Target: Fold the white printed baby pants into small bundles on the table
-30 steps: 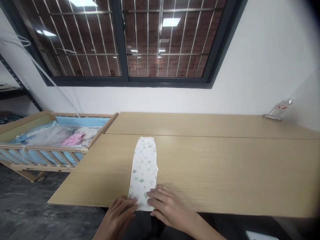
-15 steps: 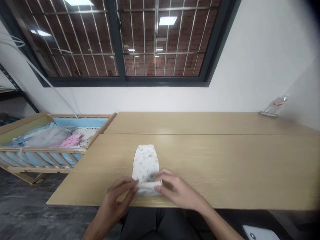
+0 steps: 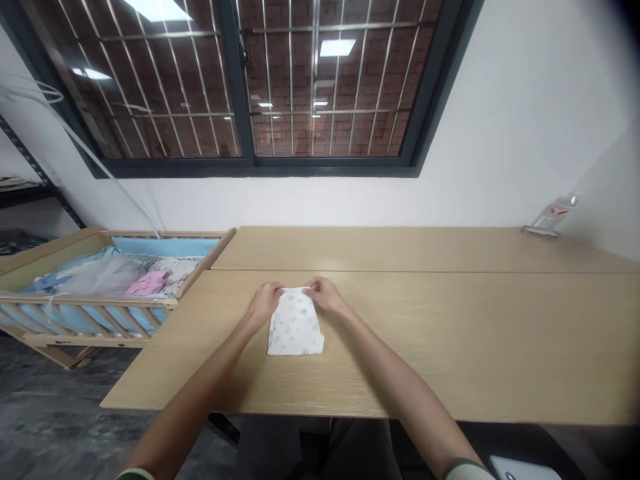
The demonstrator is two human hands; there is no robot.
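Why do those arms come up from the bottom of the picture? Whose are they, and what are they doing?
There's no machine here, just a person! The camera sits on their head and looks down, so you see what they see, and those arms are their own. Their left hand and right hand are both holding the top edge of a folded white cloth with small prints. It lies on a light wooden table. Beside the table stands a wooden crib with a pink cloth inside.
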